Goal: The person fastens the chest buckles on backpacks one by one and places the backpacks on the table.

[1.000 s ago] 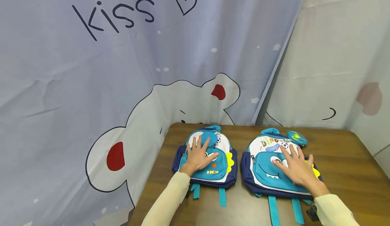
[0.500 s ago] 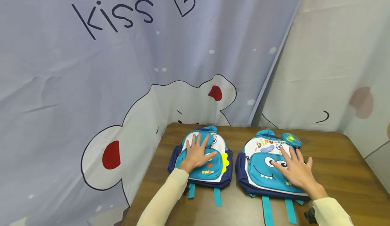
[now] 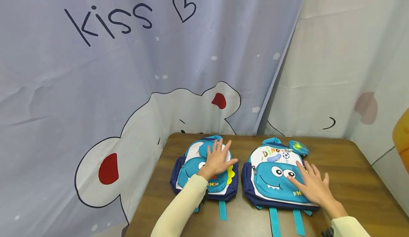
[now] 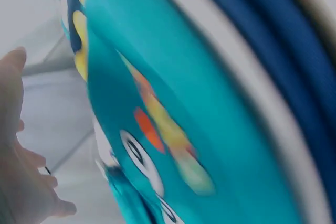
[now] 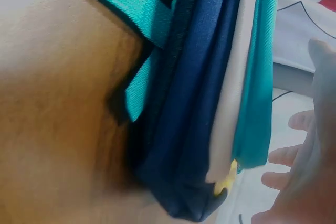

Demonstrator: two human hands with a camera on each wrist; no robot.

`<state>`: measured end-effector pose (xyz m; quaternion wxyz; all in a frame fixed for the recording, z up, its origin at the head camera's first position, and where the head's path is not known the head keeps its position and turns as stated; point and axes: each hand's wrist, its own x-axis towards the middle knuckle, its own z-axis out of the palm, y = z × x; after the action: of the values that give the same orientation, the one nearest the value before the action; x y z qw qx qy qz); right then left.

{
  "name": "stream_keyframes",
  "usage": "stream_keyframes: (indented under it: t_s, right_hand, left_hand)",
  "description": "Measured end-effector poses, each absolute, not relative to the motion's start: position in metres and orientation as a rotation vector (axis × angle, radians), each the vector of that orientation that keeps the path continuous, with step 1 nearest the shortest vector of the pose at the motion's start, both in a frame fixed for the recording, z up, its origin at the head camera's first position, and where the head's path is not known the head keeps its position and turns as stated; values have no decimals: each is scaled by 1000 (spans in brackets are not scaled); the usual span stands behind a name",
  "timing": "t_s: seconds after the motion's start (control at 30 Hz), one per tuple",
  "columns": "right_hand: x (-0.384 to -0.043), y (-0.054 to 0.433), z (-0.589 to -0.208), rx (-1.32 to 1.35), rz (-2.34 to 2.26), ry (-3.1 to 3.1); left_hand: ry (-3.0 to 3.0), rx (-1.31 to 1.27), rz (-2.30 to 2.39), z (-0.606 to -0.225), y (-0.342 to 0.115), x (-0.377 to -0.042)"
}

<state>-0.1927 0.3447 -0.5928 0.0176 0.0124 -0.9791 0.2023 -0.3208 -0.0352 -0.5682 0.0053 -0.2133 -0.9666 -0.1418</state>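
Two blue, white and navy dinosaur backpacks lie front side up on a wooden table. My left hand (image 3: 218, 161) is over the right half of the smaller left backpack (image 3: 191, 171), fingers spread; the left wrist view shows a gap between the hand (image 4: 26, 150) and the teal pocket (image 4: 210, 103). At the lower right of the larger right backpack (image 3: 271, 182), my right hand (image 3: 314, 189) has its fingers spread. In the right wrist view that hand (image 5: 299, 177) appears apart from the navy side (image 5: 184, 129) of the bag. Neither hand holds anything.
A small round teal pouch (image 3: 298, 147) hangs at the right backpack's top right. Teal straps (image 3: 274, 222) trail toward the near side of the wooden table (image 3: 351, 180). Behind the table hangs a printed curtain (image 3: 96, 87).
My left hand has shifted right across the smaller backpack, uncovering its left side. My right hand has moved right relative to the larger one, uncovering both printed eyes. The head view has turned slightly right.
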Motion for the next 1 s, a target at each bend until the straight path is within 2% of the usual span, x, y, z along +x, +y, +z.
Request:
stream_keyframes:
  t_s: [0.43, 0.77, 1.0]
  right_hand:
    - [-177, 369, -600, -66, 718, -3029]
    - [-165, 380, -602, -126, 805, -3033]
    - [-158, 374, -610, -166, 796, -3007]
  left_hand:
    - [-2986, -995, -387, -558, 61, -335]
    - [-2916, -1093, -435, -559, 109, -343]
    - [-2953, -1156, -474, -575, 132, -344]
